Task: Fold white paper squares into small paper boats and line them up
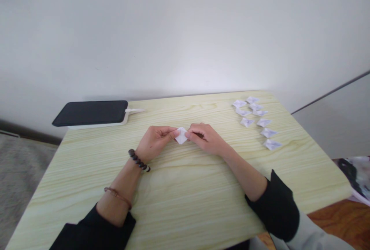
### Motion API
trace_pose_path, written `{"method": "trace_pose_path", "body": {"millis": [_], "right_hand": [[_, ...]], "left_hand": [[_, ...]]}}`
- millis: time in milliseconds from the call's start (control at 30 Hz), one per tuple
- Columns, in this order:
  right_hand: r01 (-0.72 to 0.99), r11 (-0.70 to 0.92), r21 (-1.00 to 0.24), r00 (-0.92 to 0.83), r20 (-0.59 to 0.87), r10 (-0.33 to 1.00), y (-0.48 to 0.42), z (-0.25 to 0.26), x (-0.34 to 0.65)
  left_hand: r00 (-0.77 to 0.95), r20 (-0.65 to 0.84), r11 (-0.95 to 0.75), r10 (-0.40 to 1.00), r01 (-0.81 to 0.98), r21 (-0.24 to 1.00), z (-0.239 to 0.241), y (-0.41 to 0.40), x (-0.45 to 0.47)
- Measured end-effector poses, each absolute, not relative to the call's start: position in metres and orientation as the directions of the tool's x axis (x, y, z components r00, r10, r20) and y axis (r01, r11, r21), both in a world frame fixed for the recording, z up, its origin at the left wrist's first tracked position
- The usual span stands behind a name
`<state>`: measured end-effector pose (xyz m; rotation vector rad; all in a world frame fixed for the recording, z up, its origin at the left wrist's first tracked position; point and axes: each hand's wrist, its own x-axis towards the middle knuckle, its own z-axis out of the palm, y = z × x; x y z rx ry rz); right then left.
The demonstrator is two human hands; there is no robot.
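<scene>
A small piece of folded white paper [181, 136], diamond-shaped from above, is held between my two hands over the middle of the table. My left hand [154, 141] pinches its left corner between thumb and fingers. At the opposite corner, my right hand [206, 138] grips it the same way. Dark beads circle my left wrist. To the right lie several folded white paper boats [246, 121], loosely grouped near the table's far right part.
The pale wood-grain table [185, 203] stands against a white wall [185, 34]. A black phone [91, 113] rests on a white block at the back left, with a white plug or cable end [135, 110] sticking out on its right side.
</scene>
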<state>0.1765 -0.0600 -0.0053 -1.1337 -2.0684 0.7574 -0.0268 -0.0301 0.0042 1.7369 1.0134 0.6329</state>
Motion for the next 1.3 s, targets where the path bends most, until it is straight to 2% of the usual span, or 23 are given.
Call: {"method": "trace_pose_path", "body": {"millis": [167,467,600,800,1300], "right_hand": [[0.511,0.477,-0.715,-0.452,0.249,0.857,-0.059,-0.0064,0.1769],[0.561,0.576,-0.595,-0.528,0.279,0.802,-0.061,-0.0072,0.174],[0.525,0.54,-0.658,-0.503,0.271,0.82,-0.0602,-0.0071,0.1742],[0.43,0.394,-0.812,-0.337,0.26,0.905,-0.0605,-0.0067,0.174],[0.432,0.437,-0.789,-0.408,0.261,0.875,-0.0596,-0.0068,0.1753]], "left_hand": [[0.519,-0.058,-0.146,0.853,0.344,0.928,0.0046,-0.0309,-0.0253],[0.509,0.031,-0.252,0.86,0.373,0.893,0.0055,-0.0333,-0.0224],[0.485,0.032,-0.229,0.874,0.353,0.907,0.0038,-0.0331,-0.0209],[0.449,-0.012,-0.117,0.893,0.258,0.959,0.0003,-0.0328,-0.0191],[0.439,0.01,-0.18,0.899,0.349,0.919,0.0027,-0.0313,-0.0237]]}}
